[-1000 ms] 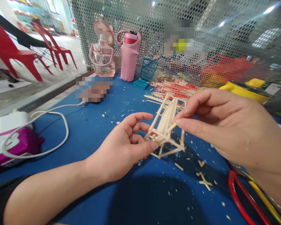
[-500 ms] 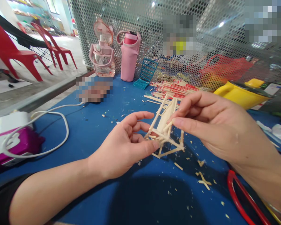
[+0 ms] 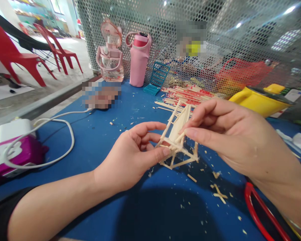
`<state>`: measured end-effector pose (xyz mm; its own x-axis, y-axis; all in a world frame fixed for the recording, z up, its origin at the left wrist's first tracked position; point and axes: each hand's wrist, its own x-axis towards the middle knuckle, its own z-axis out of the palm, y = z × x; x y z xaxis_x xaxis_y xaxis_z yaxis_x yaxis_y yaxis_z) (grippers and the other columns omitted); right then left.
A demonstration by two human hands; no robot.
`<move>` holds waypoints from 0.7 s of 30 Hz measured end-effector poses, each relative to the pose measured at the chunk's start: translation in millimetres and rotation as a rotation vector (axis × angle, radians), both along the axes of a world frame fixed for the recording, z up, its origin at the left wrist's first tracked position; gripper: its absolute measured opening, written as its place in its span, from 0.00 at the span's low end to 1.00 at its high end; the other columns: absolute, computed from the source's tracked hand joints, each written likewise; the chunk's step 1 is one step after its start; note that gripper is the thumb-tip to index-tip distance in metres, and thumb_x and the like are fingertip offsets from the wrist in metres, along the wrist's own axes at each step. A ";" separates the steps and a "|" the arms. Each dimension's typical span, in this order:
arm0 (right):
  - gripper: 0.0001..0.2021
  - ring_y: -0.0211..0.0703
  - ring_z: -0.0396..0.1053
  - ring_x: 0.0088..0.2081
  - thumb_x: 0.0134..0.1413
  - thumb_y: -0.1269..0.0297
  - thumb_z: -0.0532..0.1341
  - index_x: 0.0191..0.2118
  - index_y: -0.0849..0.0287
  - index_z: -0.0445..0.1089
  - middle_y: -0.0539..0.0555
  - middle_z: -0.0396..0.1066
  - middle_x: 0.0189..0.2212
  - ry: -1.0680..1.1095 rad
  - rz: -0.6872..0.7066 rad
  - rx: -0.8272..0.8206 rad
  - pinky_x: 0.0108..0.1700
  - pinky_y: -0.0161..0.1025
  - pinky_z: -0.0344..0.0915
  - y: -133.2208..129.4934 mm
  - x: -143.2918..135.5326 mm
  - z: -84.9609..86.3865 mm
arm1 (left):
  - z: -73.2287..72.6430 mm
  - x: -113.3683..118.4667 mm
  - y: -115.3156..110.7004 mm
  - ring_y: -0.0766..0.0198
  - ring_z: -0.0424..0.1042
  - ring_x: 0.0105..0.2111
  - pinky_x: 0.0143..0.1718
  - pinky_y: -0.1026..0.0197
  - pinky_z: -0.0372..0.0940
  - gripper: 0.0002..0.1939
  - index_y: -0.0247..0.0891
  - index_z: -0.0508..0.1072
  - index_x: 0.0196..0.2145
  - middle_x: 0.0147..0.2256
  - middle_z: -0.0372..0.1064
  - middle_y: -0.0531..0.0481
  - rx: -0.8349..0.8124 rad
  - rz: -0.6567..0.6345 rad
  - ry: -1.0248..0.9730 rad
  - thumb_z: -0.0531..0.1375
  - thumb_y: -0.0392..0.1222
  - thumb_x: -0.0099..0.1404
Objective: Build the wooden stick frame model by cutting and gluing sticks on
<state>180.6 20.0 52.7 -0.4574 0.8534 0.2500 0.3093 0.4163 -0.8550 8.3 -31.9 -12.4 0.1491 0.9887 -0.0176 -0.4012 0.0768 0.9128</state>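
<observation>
A small frame of pale wooden sticks (image 3: 177, 128) stands on the blue table (image 3: 95, 134) in the middle of the view. My left hand (image 3: 142, 150) grips its left side, thumb in front and fingers curled behind. From the right, my right hand (image 3: 215, 129) pinches a short pale stick (image 3: 181, 136) between thumb and forefinger, against the front of the frame. The far end of that stick is hard to tell from the frame's own sticks. Cut pieces of stick (image 3: 219, 194) lie in front of my right hand.
Behind the frame are red-tipped sticks (image 3: 188, 95), a teal stand (image 3: 157, 78), a pink bottle (image 3: 138, 62) and a clear bottle (image 3: 111, 67) by a mesh panel. A yellow container (image 3: 258, 102) and red-handled tool (image 3: 262, 214) sit right, a purple power strip (image 3: 27, 154) left.
Both hands keep their hold and have hardly moved. The whole view has shifted very slightly.
</observation>
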 end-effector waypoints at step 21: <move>0.07 0.31 0.70 0.25 0.46 0.69 0.67 0.30 0.54 0.69 0.45 0.72 0.24 0.006 -0.051 0.009 0.26 0.27 0.67 -1.5 0.6 4.8 | -1.0 -5.4 -4.0 0.78 0.62 0.18 0.17 0.71 0.58 0.28 0.44 0.67 0.50 0.40 0.70 0.52 0.029 0.052 0.241 0.64 0.30 0.51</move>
